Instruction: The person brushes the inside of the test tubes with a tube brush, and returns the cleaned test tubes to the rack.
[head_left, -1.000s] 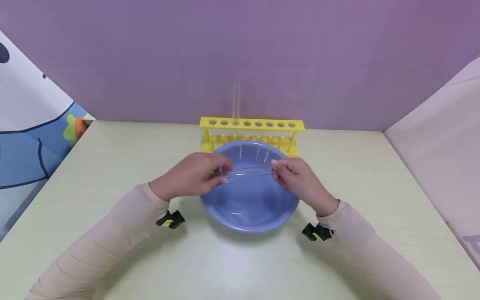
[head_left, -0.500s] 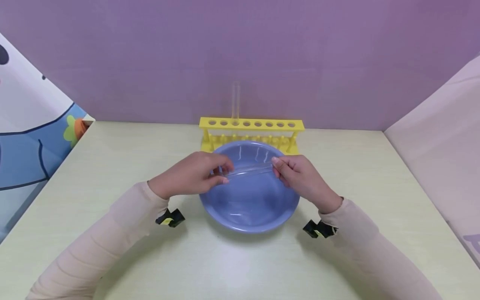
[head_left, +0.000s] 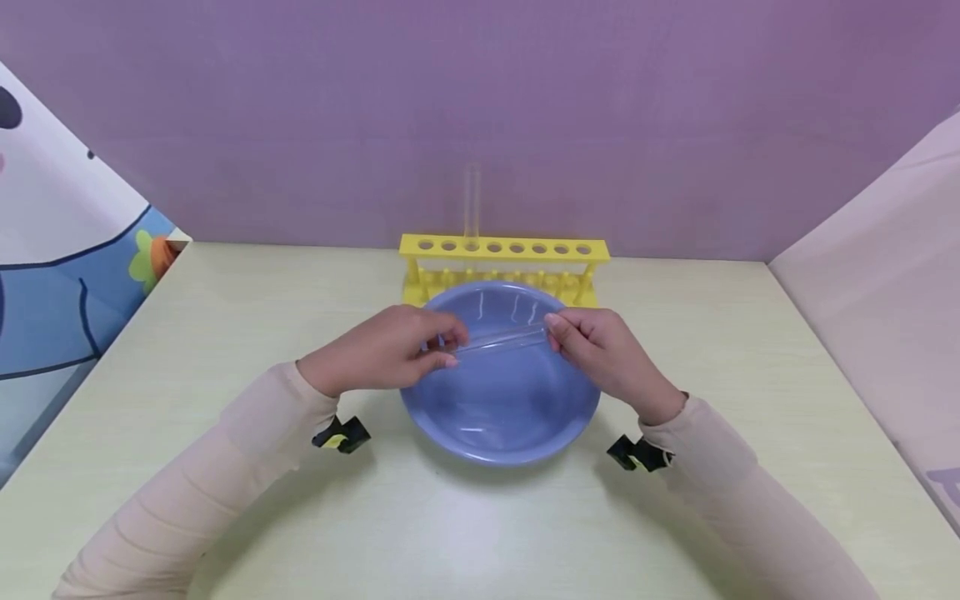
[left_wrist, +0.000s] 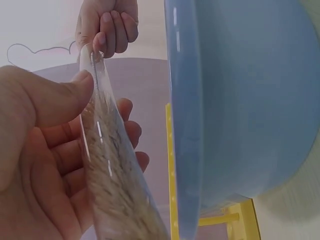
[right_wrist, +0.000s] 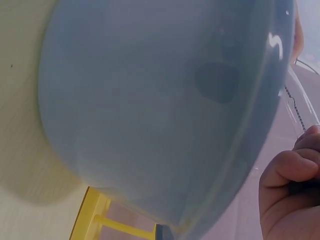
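Note:
A clear glass test tube (left_wrist: 92, 112) is held over the blue basin (head_left: 502, 425) by my left hand (head_left: 390, 346), thumb on one side and fingers on the other. Inside the tube lies a test tube brush (left_wrist: 117, 170) with brownish bristles. Its twisted wire stem (right_wrist: 296, 107) runs toward the tube's mouth, where my right hand (head_left: 607, 350) pinches it with curled fingers. The right fingers sit close to the tube's mouth. In the head view the tube slants slightly upward to the right; the bristles are too faint to make out there.
Behind the basin stands a yellow test tube rack (head_left: 555, 250), its base partly covered by the basin. One upright clear tube (head_left: 472, 200) stands in it. A purple panel (head_left: 675, 125) rises at the table's back edge.
My right hand has shifted slightly up and to the right, and the tube slants a little more. The left hand has hardly moved.

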